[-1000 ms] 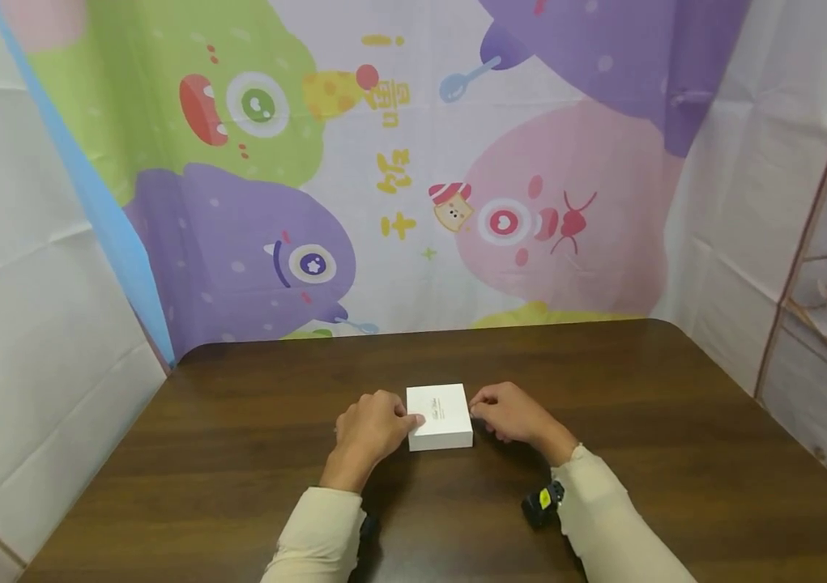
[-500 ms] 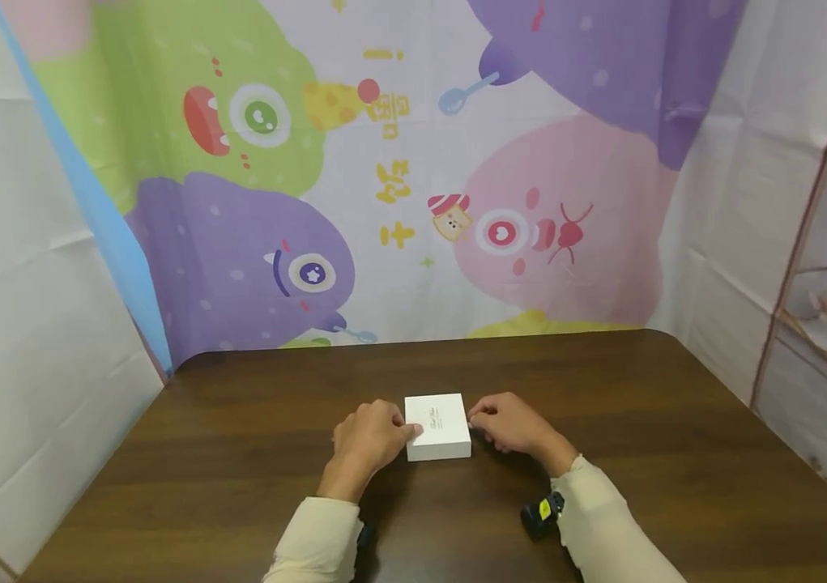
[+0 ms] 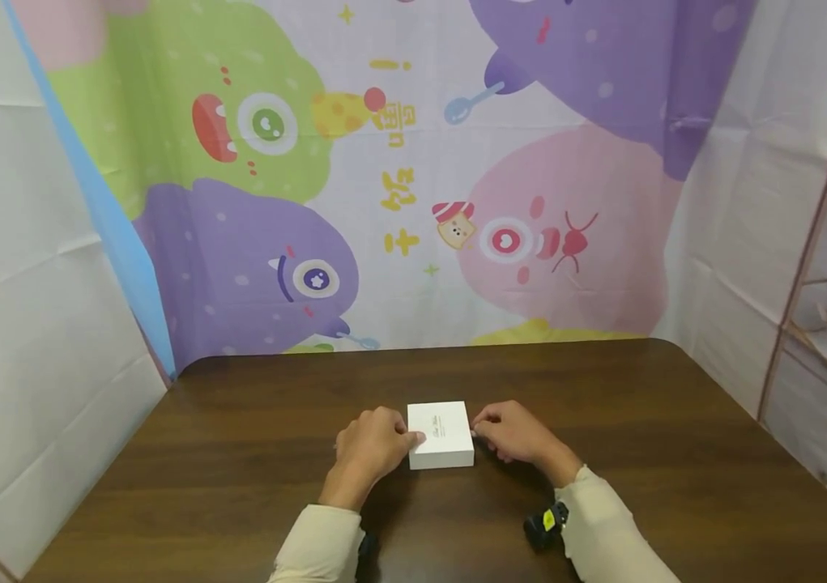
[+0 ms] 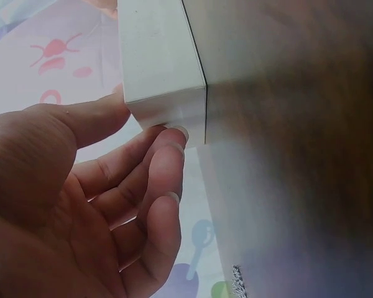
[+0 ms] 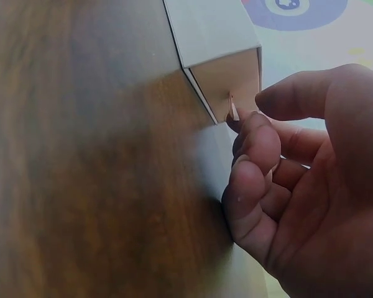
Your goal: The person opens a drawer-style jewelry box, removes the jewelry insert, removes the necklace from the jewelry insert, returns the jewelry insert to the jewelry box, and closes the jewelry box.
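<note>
A small white drawer-style box (image 3: pixel 442 437) with dark print on its lid rests on the brown table. My left hand (image 3: pixel 371 447) grips its left end, thumb on the lid's edge and curled fingers against the side wall, as the left wrist view shows. At the other end is my right hand (image 3: pixel 518 435), fingers curled. The right wrist view shows a short ribbon pull tab (image 5: pixel 234 109) standing out from the inner drawer's beige end (image 5: pixel 221 77). My right index fingertip lies against this tab, with the thumb close above. The drawer's end sits within the sleeve.
The dark wooden table (image 3: pixel 253 405) extends around the box. Behind it hangs a cartoon-printed cloth (image 3: pixel 413 300), with pale sheets (image 3: pixel 41 324) at the sides. A black wrist camera (image 3: pixel 543 530) hangs under the right sleeve (image 3: pixel 610 526).
The head view has tilted slightly upward, so table, box and hands appear lower in it. Both hands keep their places at the box's two ends.
</note>
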The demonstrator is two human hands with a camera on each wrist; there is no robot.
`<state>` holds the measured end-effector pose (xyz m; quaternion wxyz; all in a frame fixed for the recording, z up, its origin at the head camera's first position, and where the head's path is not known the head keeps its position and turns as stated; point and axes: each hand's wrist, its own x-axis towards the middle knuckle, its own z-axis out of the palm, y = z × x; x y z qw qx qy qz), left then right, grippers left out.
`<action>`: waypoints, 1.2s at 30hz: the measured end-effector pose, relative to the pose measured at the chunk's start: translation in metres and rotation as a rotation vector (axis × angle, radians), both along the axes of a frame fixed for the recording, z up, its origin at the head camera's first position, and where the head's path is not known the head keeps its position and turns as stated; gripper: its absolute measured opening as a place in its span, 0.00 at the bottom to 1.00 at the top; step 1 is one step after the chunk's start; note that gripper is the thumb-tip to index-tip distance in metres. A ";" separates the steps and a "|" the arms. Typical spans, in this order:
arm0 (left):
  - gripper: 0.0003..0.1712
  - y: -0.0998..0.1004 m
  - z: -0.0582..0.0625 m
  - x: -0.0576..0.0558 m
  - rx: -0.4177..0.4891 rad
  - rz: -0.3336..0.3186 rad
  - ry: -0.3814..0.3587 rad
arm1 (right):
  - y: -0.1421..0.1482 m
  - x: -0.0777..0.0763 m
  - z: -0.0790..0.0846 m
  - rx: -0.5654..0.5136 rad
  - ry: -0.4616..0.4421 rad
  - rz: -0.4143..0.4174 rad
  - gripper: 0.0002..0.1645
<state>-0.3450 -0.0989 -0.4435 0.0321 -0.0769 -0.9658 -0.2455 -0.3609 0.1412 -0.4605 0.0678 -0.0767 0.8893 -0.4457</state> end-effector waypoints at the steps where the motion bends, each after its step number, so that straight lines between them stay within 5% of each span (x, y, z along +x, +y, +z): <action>1: 0.15 0.000 0.000 0.000 0.000 -0.001 0.003 | 0.000 0.000 0.000 0.000 0.002 0.001 0.08; 36: 0.15 -0.002 -0.005 0.001 0.030 0.003 -0.020 | 0.002 0.001 -0.005 -0.035 0.011 0.005 0.09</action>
